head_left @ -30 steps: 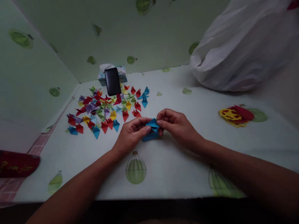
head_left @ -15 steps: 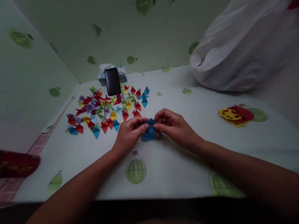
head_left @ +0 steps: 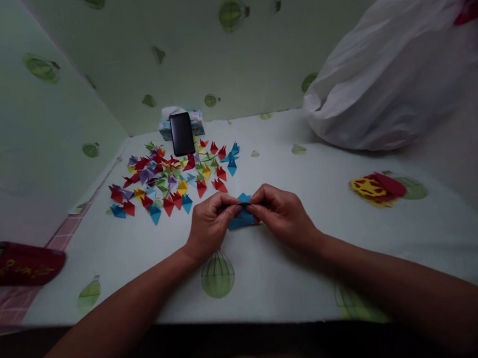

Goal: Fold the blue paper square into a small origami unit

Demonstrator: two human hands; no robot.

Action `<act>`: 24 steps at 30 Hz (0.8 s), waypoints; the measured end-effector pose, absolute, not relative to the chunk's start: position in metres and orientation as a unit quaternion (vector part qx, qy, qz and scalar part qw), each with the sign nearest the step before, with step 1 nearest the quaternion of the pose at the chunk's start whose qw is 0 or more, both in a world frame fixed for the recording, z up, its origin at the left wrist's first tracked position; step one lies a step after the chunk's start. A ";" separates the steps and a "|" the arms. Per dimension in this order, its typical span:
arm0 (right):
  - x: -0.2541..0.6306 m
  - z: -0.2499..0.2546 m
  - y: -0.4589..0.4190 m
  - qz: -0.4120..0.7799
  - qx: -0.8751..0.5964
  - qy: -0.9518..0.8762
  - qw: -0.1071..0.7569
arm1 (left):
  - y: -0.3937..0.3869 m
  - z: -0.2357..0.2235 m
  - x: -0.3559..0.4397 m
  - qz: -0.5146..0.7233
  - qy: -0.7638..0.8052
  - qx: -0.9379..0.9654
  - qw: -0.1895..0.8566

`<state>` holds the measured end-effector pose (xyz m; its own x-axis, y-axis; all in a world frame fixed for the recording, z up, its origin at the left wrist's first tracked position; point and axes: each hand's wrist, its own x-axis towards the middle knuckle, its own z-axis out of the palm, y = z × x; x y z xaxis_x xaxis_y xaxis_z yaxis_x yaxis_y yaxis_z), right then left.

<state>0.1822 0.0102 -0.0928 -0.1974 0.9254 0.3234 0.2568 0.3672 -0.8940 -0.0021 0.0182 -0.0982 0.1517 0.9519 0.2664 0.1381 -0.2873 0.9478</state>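
Observation:
A small folded piece of blue paper is pinched from both sides between my hands, over the middle of the table. My left hand grips its left edge with thumb and forefinger. From the right, my right hand pinches the opposite edge the same way. Just under them on the table lies a blue paper square, partly covered by the fingers. To the left of my hands spreads a pile of folded paper cranes in red, blue, yellow, green and purple.
A black phone leans on a tissue box behind the cranes. A large white plastic bag stands at the back right. Red and yellow cut-out pieces lie on the right. A dark red can-like object is at the left edge.
The folded blue paper has tipped and looks narrower between my fingers. My right hand has rolled inward a little, and the whole view has shifted slightly.

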 end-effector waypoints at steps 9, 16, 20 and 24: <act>0.185 -0.094 0.023 0.640 -0.392 -0.454 0.480 | 0.029 -0.096 -0.010 0.480 0.387 0.685 0.389; 0.182 -0.095 0.020 0.772 -0.331 -0.353 0.412 | 0.031 -0.093 -0.013 0.447 0.326 0.789 0.268; 0.182 -0.096 0.021 0.731 -0.357 -0.388 0.433 | 0.031 -0.096 -0.011 0.475 0.410 0.679 0.381; 0.185 -0.099 0.025 0.584 -0.398 -0.533 0.466 | 0.031 -0.101 -0.008 0.489 0.455 0.512 0.541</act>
